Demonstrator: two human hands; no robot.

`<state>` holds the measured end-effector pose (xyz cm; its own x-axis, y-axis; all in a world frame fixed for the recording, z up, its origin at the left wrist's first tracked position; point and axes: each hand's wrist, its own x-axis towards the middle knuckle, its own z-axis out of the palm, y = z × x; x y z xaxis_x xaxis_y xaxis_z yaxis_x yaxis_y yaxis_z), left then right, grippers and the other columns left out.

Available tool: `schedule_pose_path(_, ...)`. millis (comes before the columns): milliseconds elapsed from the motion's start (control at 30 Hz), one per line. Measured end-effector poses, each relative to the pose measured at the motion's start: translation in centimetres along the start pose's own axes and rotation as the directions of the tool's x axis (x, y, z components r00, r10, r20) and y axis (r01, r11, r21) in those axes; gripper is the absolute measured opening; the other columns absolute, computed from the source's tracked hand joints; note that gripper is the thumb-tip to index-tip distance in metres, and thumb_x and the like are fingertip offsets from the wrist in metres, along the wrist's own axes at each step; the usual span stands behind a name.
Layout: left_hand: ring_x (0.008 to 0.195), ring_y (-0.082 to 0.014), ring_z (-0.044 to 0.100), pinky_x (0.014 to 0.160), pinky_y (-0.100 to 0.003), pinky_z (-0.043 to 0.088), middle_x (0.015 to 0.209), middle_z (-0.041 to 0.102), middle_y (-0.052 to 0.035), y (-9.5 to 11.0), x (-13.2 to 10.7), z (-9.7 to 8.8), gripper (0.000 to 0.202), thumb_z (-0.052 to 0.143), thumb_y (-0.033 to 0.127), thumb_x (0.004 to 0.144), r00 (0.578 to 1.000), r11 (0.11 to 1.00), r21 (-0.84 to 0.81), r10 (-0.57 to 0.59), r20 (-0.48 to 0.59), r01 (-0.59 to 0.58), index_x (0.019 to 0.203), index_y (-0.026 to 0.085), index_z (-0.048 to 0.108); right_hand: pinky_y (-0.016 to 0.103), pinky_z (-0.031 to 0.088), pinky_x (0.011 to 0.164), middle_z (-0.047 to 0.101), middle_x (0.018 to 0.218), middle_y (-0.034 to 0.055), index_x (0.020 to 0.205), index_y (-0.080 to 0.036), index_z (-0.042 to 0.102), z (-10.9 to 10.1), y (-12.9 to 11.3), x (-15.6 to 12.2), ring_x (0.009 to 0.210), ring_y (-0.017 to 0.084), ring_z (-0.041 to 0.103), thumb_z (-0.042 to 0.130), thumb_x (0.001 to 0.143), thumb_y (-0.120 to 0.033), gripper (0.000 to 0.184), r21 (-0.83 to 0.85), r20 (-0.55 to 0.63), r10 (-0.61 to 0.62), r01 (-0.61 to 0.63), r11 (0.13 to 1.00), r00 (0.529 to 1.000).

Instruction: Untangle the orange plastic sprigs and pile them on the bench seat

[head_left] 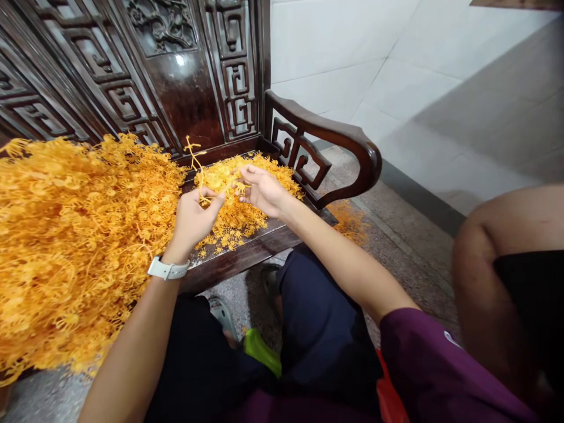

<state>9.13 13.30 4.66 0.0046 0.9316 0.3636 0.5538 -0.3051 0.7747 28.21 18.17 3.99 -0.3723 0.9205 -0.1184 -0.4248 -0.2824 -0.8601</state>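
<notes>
The left hand (194, 217) pinches a thin, branching orange stem (200, 170) between thumb and fingers, above a small pile of loose orange florets (238, 226) on a dark, glossy wooden bench (238, 265). The right hand (262, 191) curls its fingers close by; whether they grip anything cannot be told. Too hard a tug could snap the stem, and florets near the front edge could drop. A large, bushy orange heap (79, 252) crowds the left; a carved wooden armrest (348, 138) hems the right

A carved dark bench (191, 103) stands on speckled floor (409, 235) near a white tiled wall (326, 53)
</notes>
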Motion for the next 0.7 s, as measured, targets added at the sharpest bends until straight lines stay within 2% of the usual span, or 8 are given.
schedule_pose_path(67,0.065,-0.0164,0.058,0.069,-0.030,0.041,0.071,0.069,-0.0016,0.3,-0.3,0.3,0.023,0.073,0.035,0.088,0.994,0.992,0.065,0.109,0.005,-0.109,0.072,0.019,0.069,0.023,0.048,0.059,0.061,0.079,-0.0006,0.098,-0.022,0.058,0.3,0.3,0.1,0.065,0.011,0.058,0.058,0.106,-0.049,0.028,0.018,-0.036,0.032,-0.031,0.999,0.999)
schedule_pose_path(133,0.069,-0.0178,0.061,0.073,-0.032,0.042,0.074,0.071,-0.0025,0.7,-0.6,0.6,0.024,0.072,0.034,0.090,0.983,0.978,0.100,0.177,0.054,-0.182,0.071,0.019,0.069,0.020,0.039,0.050,0.051,0.069,-0.0042,0.094,-0.022,0.055,0.6,0.7,0.3,0.055,0.008,0.049,0.060,0.102,-0.062,0.041,-0.028,-0.094,0.004,-0.007,1.000,0.996)
schedule_pose_path(233,0.065,-0.0168,0.060,0.070,-0.032,0.041,0.070,0.071,-0.0017,1.2,-0.9,0.9,0.025,0.072,0.034,0.090,0.974,0.983,0.050,0.166,0.155,-0.176,0.070,0.019,0.071,0.019,0.020,0.042,0.040,0.063,-0.0077,0.086,-0.023,0.049,1.0,1.1,0.6,0.047,0.006,0.028,0.063,0.096,-0.071,0.051,-0.107,-0.157,-0.065,0.049,0.993,0.985)
schedule_pose_path(300,0.061,-0.0151,0.056,0.066,-0.031,0.039,0.064,0.067,-0.0004,1.3,-0.8,0.7,0.025,0.076,0.034,0.086,0.971,0.992,-0.043,0.122,0.204,-0.115,0.068,0.019,0.072,0.020,0.014,0.041,0.038,0.064,-0.0081,0.083,-0.023,0.046,1.3,1.1,0.5,0.046,0.006,0.023,0.065,0.094,-0.071,0.053,-0.111,-0.143,-0.071,0.055,0.992,0.987)
schedule_pose_path(400,0.054,-0.0121,0.048,0.058,-0.028,0.036,0.056,0.060,0.0010,1.1,-0.4,-0.2,0.026,0.086,0.034,0.075,0.963,0.952,-0.296,0.007,0.270,0.076,0.061,0.018,0.071,0.020,0.011,0.041,0.038,0.066,-0.0084,0.084,-0.023,0.046,1.8,0.3,-0.1,0.047,0.005,0.019,0.070,0.093,-0.067,0.051,-0.095,-0.024,-0.064,0.062,0.994,0.998)
schedule_pose_path(500,0.050,-0.0110,0.049,0.053,-0.026,0.038,0.055,0.062,-0.0004,0.9,0.0,-1.6,0.026,0.093,0.032,0.063,0.925,0.815,-0.510,-0.082,0.370,0.276,0.059,0.016,0.073,0.020,0.011,0.042,0.037,0.068,-0.0088,0.086,-0.023,0.048,2.2,-0.6,-1.1,0.049,0.005,0.016,0.075,0.092,-0.063,0.049,-0.103,0.171,-0.108,0.127,0.987,0.979)
schedule_pose_path(600,0.049,-0.0113,0.052,0.051,-0.026,0.040,0.056,0.065,-0.0020,1.0,0.2,-3.0,0.030,0.097,0.033,0.057,0.861,0.786,-0.517,-0.036,0.508,0.338,0.058,0.014,0.074,0.018,0.014,0.042,0.036,0.068,-0.0090,0.083,-0.021,0.051,2.4,-0.9,-1.7,0.052,0.004,0.019,0.080,0.086,-0.064,0.053,-0.139,0.363,-0.155,0.218,0.966,0.919)
schedule_pose_path(700,0.046,-0.0075,0.043,0.047,-0.024,0.033,0.049,0.053,0.0022,0.9,0.0,-4.1,0.042,0.097,0.034,0.059,0.784,0.817,-0.458,0.012,0.620,0.350,0.050,0.013,0.062,0.018,0.016,0.040,0.037,0.066,-0.0093,0.081,-0.018,0.057,2.4,-0.7,-1.8,0.050,0.003,0.023,0.083,0.081,-0.066,0.055,-0.160,0.508,-0.183,0.301,0.940,0.842)
